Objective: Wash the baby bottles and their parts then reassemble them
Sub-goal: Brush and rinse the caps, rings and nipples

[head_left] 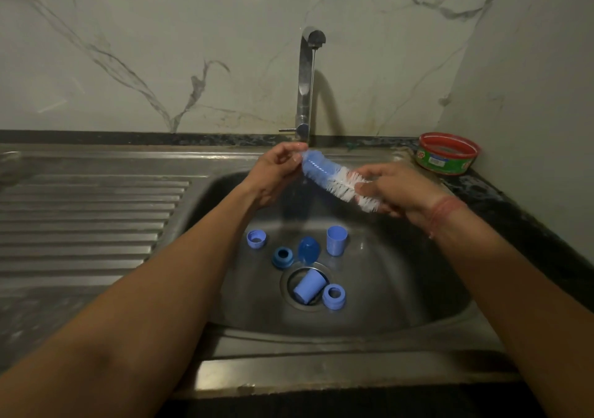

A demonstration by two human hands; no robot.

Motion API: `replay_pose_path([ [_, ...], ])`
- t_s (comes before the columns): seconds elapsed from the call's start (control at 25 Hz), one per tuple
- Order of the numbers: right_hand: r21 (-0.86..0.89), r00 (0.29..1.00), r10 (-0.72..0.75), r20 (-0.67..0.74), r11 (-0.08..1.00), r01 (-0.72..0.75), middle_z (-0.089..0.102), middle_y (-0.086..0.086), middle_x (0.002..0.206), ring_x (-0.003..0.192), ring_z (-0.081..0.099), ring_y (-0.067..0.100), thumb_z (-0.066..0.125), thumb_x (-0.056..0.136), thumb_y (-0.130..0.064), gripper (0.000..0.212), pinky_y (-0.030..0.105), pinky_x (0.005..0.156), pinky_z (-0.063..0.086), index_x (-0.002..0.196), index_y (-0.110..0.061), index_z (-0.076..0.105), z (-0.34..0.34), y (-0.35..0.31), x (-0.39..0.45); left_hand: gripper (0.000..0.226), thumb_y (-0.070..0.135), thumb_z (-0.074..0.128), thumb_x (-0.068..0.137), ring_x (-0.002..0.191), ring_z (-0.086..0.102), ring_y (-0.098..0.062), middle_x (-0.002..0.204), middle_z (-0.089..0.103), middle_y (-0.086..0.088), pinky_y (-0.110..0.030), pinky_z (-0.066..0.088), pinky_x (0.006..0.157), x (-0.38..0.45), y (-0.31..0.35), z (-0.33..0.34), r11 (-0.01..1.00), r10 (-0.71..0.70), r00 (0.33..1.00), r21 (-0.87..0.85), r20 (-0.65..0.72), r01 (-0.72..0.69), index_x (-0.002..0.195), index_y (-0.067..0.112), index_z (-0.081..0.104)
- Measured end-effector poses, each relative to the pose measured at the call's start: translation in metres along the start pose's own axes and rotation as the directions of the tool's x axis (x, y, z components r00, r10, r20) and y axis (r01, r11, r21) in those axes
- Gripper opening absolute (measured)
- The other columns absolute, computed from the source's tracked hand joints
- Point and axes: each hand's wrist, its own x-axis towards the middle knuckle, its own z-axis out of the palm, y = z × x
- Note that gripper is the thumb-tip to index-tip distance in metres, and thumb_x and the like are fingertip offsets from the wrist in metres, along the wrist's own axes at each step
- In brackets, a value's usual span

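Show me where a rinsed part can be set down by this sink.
Free: the ribbed drainboard left of the basin, and the sink's front rim. Crowded: the basin floor around the drain, where blue bottle parts cluster. The red tub fills the right back corner.

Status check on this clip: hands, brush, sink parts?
Both hands, left hand and right hand, gripping blue-and-white bristle bottle brush under running steel tap. Six blue plastic bottle parts lying in basin. Nothing obstructing.
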Motion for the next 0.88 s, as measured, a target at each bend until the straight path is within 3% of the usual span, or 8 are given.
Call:
replay_pose_path([
  [0.12, -0.363, 0.965, -0.247, -0.083, 0.91, 0.202, 0.071, 0.005, 0.099, 0.079, 0.064, 0.015, 0.066, 0.088, -0.013, 0.033, 0.023, 0.067, 0.047, 0.12, -0.021, 0.066, -0.006, 0.006, 0.003, 0.02, 0.008, 0.051, 0.101, 0.094, 0.065, -0.017, 0.108, 0.069, -0.01, -0.024, 0.055, 0.078, 0.006, -0.003, -0.004, 1.0, -0.02, 0.999, -0.015, -0.035, 0.019, 0.114, 0.009, 0.066],
  [0.2, -0.773, 0.848, -0.526, -0.067, 0.564, 0.289, 0.07, 0.005, 0.109, 0.097, 0.064, 0.026, 0.063, 0.09, -0.022, 0.033, 0.033, 0.08, 0.049, 0.123, -0.029, 0.064, -0.004, 0.007, -0.001, 0.025, 0.02, 0.052, 0.102, 0.079, 0.063, -0.014, 0.089, 0.072, -0.008, -0.02, 0.054, 0.07, 0.004, -0.005, -0.004, 0.996, -0.085, 0.994, 0.031, -0.072, 0.087, 0.116, 0.005, 0.066],
  [0.28, -0.872, 0.768, -0.64, -0.022, 0.389, 0.299, 0.071, 0.003, 0.107, 0.094, 0.065, 0.029, 0.058, 0.093, -0.026, 0.034, 0.038, 0.077, 0.052, 0.125, -0.036, 0.06, -0.002, 0.003, -0.004, 0.034, 0.032, 0.05, 0.103, 0.065, 0.056, -0.008, 0.073, 0.064, -0.001, -0.019, 0.048, 0.063, 0.001, -0.004, -0.002, 0.983, -0.14, 0.984, 0.107, -0.111, 0.152, 0.115, 0.005, 0.065],
  [0.44, -0.761, 0.787, -0.611, -0.079, 0.547, 0.348, 0.072, 0.003, 0.106, 0.09, 0.065, 0.024, 0.061, 0.091, -0.02, 0.032, 0.035, 0.077, 0.052, 0.12, -0.033, 0.066, 0.002, 0.007, 0.001, 0.026, 0.021, 0.05, 0.103, 0.074, 0.058, -0.01, 0.083, 0.065, -0.002, -0.02, 0.052, 0.069, 0.004, 0.0, -0.002, 0.996, -0.052, 0.995, 0.062, -0.084, 0.057, 0.117, 0.003, 0.062],
  [0.56, -0.243, 0.965, -0.238, -0.105, 0.948, 0.208, 0.072, 0.004, 0.096, 0.066, 0.059, 0.007, 0.063, 0.089, -0.011, 0.03, 0.02, 0.059, 0.045, 0.115, -0.024, 0.068, 0.002, 0.005, 0.008, 0.017, 0.01, 0.051, 0.1, 0.101, 0.064, -0.018, 0.113, 0.066, -0.009, -0.026, 0.054, 0.086, 0.003, 0.001, -0.005, 0.996, 0.07, 0.997, 0.058, 0.016, -0.071, 0.113, 0.01, 0.062],
  [0.68, 0.162, 0.992, 0.07, 0.108, 0.983, -0.087, 0.067, -0.001, 0.073, 0.037, 0.038, 0.003, 0.058, 0.093, -0.01, 0.028, 0.016, 0.033, 0.027, 0.115, -0.025, 0.066, -0.007, 0.004, 0.006, 0.019, 0.007, 0.049, 0.101, 0.101, 0.065, -0.014, 0.114, 0.064, -0.007, -0.027, 0.054, 0.088, 0.001, 0.005, -0.004, 0.992, 0.097, 0.995, 0.074, 0.034, -0.1, 0.114, 0.011, 0.062],
  [0.8, -0.248, 0.979, -0.2, -0.043, 0.951, 0.184, 0.072, 0.002, 0.094, 0.069, 0.061, 0.011, 0.066, 0.088, -0.014, 0.029, 0.023, 0.063, 0.047, 0.116, -0.022, 0.068, -0.009, 0.007, 0.005, 0.028, 0.016, 0.048, 0.103, 0.073, 0.063, -0.005, 0.088, 0.067, -0.001, -0.02, 0.053, 0.075, -0.002, 0.003, -0.001, 0.973, 0.066, 0.997, 0.223, -0.029, -0.058, 0.121, 0.0, 0.062],
  [0.88, -0.644, 0.876, -0.477, -0.068, 0.691, 0.327, 0.07, 0.004, 0.112, 0.098, 0.064, 0.022, 0.067, 0.088, -0.021, 0.032, 0.03, 0.084, 0.048, 0.12, -0.024, 0.067, -0.005, 0.008, 0.002, 0.036, 0.025, 0.049, 0.103, 0.063, 0.056, -0.006, 0.074, 0.06, -0.001, -0.02, 0.051, 0.069, -0.003, -0.001, -0.002, 0.95, 0.027, 0.997, 0.313, -0.079, -0.001, 0.116, -0.006, 0.063],
])
